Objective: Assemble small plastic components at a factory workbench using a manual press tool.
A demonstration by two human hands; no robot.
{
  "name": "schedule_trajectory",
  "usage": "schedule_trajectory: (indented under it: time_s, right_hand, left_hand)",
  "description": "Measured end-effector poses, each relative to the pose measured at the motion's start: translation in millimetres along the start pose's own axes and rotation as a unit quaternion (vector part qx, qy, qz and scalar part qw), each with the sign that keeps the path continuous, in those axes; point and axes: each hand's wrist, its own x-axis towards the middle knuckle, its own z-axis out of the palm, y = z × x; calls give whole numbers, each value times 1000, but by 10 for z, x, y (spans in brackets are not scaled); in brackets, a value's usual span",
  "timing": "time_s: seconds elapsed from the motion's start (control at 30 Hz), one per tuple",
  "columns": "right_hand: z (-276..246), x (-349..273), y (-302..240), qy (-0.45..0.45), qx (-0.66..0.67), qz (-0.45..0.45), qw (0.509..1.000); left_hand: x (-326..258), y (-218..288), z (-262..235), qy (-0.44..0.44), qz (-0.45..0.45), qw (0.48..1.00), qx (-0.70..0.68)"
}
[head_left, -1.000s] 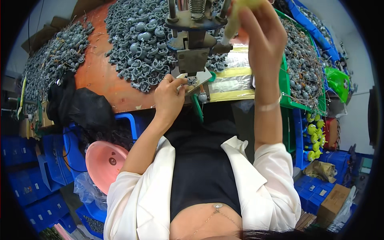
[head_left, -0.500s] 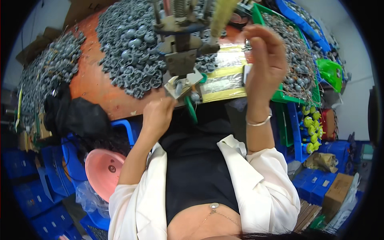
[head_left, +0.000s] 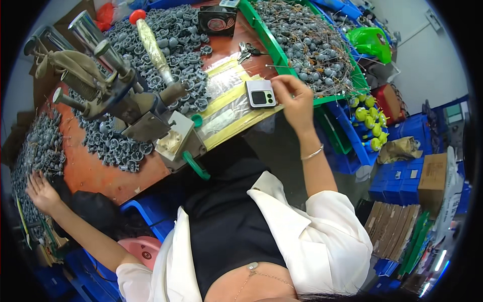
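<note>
Grey plastic parts (head_left: pixel 46 146) lie heaped along the left edge of the orange-brown table (head_left: pixel 100 173). The left hand (head_left: pixel 43 194) is over the near end of this heap, its fingers straight and apart; whether they touch a part cannot be told.

The right hand (head_left: pixel 297 103) is above the near edge, toward the right corner, fingers bent and thumb close to the forefinger, just beside a pale flip phone (head_left: pixel 260 94). Whether its fingertips hold anything cannot be told.

A hand press (head_left: pixel 143 126) with a red-knobbed lever (head_left: pixel 155 50) stands at the near edge, its white fixture block (head_left: pixel 183 125) beside a green ring (head_left: pixel 196 166). Behind it, more grey caps (head_left: pixel 171 38) spread toward the far edge. Along the right edge, a green tray (head_left: pixel 271 48) holds grey balls with wires (head_left: pixel 312 55).
</note>
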Motion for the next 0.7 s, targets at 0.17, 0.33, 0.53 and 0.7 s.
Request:
schedule_trajectory:
  time_s: [0.17, 0.33, 0.53, 0.7]
  right_hand:
    - [-632, 698, 437, 149, -297, -11, 943]
    - [-924, 1264, 932, 22, -510, -10, 860]
    - [-1233, 1747, 573, 116, -2, 54, 992]
    - [-1263, 1887, 277, 168, 118, 14, 979]
  left_hand:
    - [-518, -478, -56, -144, -81, 974, 155]
    - [-1715, -968, 240, -376, 32, 806, 456]
    - [-2007, -1356, 401, -466, 256, 631, 565]
    - [-2055, -1464, 345, -473, 254, 611, 581]
